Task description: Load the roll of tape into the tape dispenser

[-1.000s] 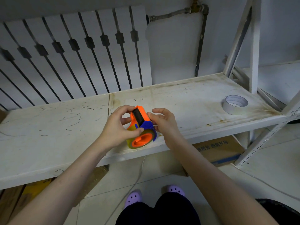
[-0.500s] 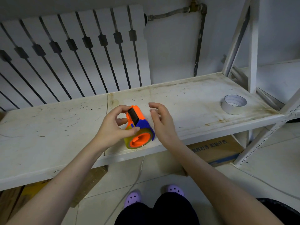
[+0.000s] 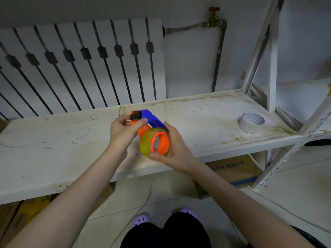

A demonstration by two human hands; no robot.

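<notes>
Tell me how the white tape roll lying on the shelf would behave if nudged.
The white tape roll lies flat on its side, so it would probably slide, not roll. It looks thin-walled with a wide hollow core, so likely light. The shelf looks grimy, which may add drag.

Orange-and-blue plastic tape dispenser [image 3: 146, 122] held tilted above the shelf edge, black cutter end up and away. Yellowish translucent roll of tape [image 3: 147, 142] seated around its orange hub, open face toward the camera.

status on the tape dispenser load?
Left hand grips tape dispenser head. Right hand cups yellowish tape roll on orange hub. Nothing in the way; spare white roll sits apart on shelf.
</notes>
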